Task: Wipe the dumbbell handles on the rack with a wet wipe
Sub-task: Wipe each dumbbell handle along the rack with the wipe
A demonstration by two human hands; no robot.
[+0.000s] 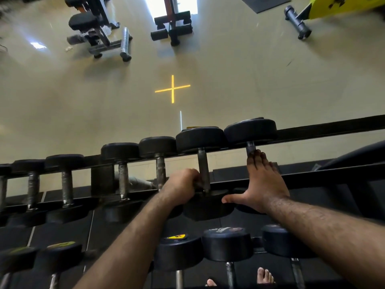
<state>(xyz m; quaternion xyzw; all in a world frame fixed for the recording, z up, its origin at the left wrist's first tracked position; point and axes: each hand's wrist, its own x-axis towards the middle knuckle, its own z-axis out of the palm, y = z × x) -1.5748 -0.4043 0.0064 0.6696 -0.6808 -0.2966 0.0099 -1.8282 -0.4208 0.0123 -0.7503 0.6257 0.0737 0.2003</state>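
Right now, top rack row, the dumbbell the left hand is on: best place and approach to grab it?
Grip the bare metal handle of that dumbbell, between the two rubber heads. It spans the gap between the rack rails, open from above, so come down from the top as the left hand does, fingers wrapping under. The heads look too wide to hold. The right hand lies flat on the next handle.

The left hand (183,185) curls over the near end of a dumbbell handle (203,170), hiding whatever its fingers (194,180) may hold. The right hand (263,184) lies over the next handle (250,147), covering most of it. The lower-row dumbbells (227,247) are cut off by the bottom edge.
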